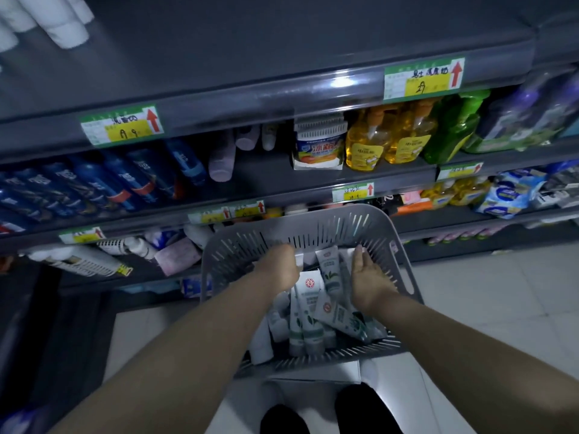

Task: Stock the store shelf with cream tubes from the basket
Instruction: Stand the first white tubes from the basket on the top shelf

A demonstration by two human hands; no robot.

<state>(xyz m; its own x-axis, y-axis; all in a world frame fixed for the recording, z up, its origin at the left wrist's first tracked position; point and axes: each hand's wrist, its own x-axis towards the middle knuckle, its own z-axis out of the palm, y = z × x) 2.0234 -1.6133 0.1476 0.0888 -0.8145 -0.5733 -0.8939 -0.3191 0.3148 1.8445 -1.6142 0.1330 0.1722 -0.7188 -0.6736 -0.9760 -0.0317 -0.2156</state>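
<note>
My left hand [277, 270] is knuckles-up inside the grey slotted basket [316, 227]. Its fingers curl down among the cream tubes [308, 321], and I cannot tell whether they grip one. My right hand [368, 278] is spread open, palm inward, just beside a leaf-printed tube [329, 270]. The store shelf [250, 101] stands behind the basket.

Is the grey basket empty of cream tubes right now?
No, a pile of white cream tubes covers the bottom of the grey basket, where the left hand and right hand reach in.
</note>
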